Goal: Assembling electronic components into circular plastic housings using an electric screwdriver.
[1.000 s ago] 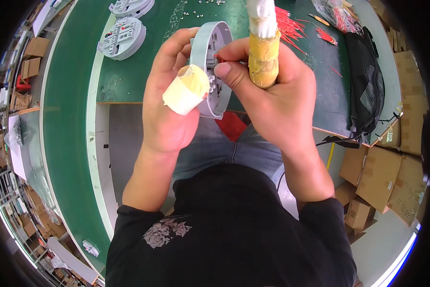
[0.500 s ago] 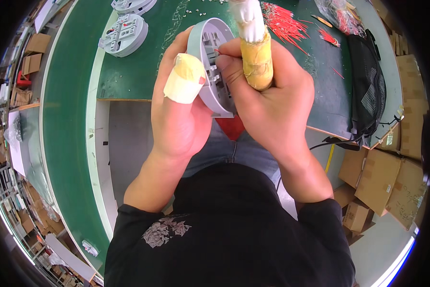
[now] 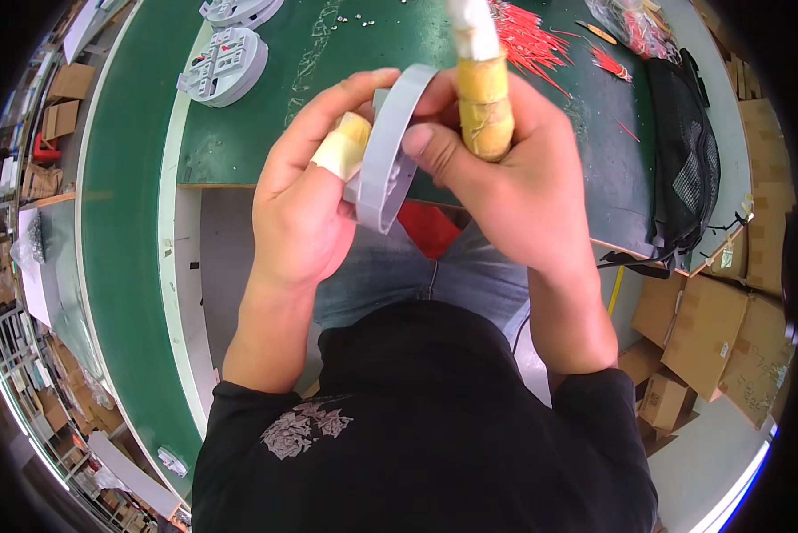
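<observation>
A round, shallow grey plastic housing (image 3: pixel 388 151) is tilted nearly edge-on between my hands. My left hand (image 3: pixel 297 209) grips it from the left, its thumb wrapped in yellow and white tape. At the housing's right side, the fingertips of my right hand (image 3: pixel 532 173) reach behind the rim, with the thumb beside its open face. Whether those fingertips pinch anything is hidden. A thick rod-like handle wrapped in yellow and white tape (image 3: pixel 485 102) lies in the right hand between the fingers; its upper end is blurred.
Two similar grey housings (image 3: pixel 226 67) with inner fittings sit at the green table's (image 3: pixel 266 133) far left. Bundles of red wires (image 3: pixel 528 44) and small metal bits lie toward the back. A black mesh bag (image 3: pixel 683 151) rests at right, above cardboard boxes (image 3: pixel 710 333).
The housing has turned from showing its inside to nearly edge-on. My left hand has shifted slightly left and down. The red wire end seen at my right fingertips is now hidden.
</observation>
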Demonstrator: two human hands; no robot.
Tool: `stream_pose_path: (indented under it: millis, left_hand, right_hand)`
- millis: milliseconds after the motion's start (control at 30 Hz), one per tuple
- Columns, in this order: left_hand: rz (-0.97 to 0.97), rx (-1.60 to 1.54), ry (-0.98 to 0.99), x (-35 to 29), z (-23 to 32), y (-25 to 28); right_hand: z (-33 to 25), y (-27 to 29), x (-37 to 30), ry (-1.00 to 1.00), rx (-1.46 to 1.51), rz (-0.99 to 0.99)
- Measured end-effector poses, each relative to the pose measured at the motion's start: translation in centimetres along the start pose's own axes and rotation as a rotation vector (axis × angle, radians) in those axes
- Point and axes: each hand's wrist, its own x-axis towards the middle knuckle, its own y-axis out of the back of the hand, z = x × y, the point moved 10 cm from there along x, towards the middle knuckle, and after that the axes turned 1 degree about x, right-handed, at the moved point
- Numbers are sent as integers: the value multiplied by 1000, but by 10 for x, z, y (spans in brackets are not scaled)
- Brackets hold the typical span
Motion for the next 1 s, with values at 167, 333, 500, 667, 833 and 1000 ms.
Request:
stream_pose_path:
  millis: [167,333,500,667,833,1000]
  left_hand:
    - [-112,-169,11,0,-20,11]
    - [263,-259,-45,-4,-10,29]
    - [275,-131,-137,0,5,47]
    - [236,-19,-230,-7,16,48]
    - [207,669,-376,-11,44,46]
    - [67,1178,-583,-23,60,18]
  right_hand:
    - [11,-6,0,-80,-10,-121]
    - [9,-4,-10,-81,-420,-179]
    - [2,-18,-22,-9,-784,-217]
    - [-6,-21,-18,36,-816,-172]
    - [-7,-22,-12,54,-923,-241]
    - [-5,-33,-3,45,-1024,-398]
